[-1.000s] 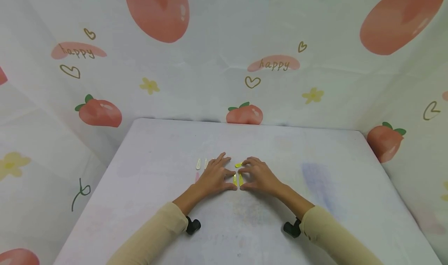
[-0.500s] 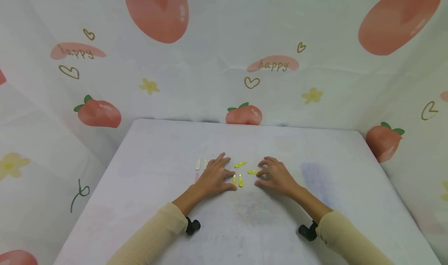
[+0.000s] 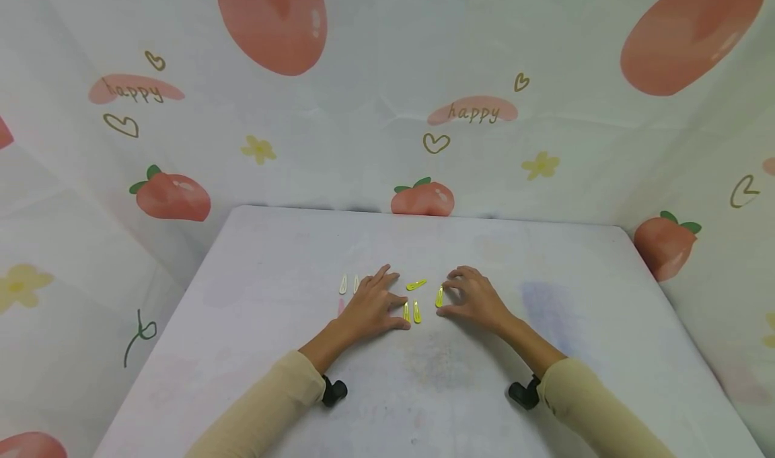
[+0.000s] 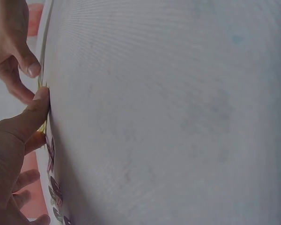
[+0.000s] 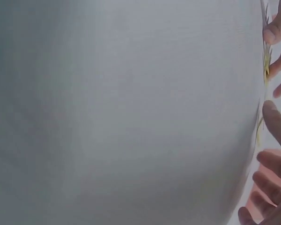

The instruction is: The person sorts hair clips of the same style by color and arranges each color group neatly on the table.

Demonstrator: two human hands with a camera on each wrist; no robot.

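Note:
My left hand (image 3: pixel 371 308) pinches a yellow snap hair clip (image 3: pixel 406 312) end to end between thumb and index finger, low over the table. Just right of it lies a second yellow hair clip (image 3: pixel 416 311), parallel to it. My right hand (image 3: pixel 477 299) holds another yellow hair clip (image 3: pixel 439 297) upright in the head view, index finger at its top and thumb at its lower end. Above the pair a slanted yellow hair clip (image 3: pixel 416 285) lies on its own. In the right wrist view, the right thumb (image 5: pixel 275 119) is spread from the other fingers.
Two cream hair clips (image 3: pixel 343 284) and a pink clip (image 3: pixel 341 307) lie left of my left hand, which partly covers that area. The white table (image 3: pixel 387 404) reaches back to a peach-printed cloth (image 3: pixel 363 108). Dark wrist cameras (image 3: pixel 523 393) hang below both sleeves.
My right hand moved right, away from the paired clips, to another yellow clip. That clip has turned from lying sideways to upright. The left hand has stayed in place.

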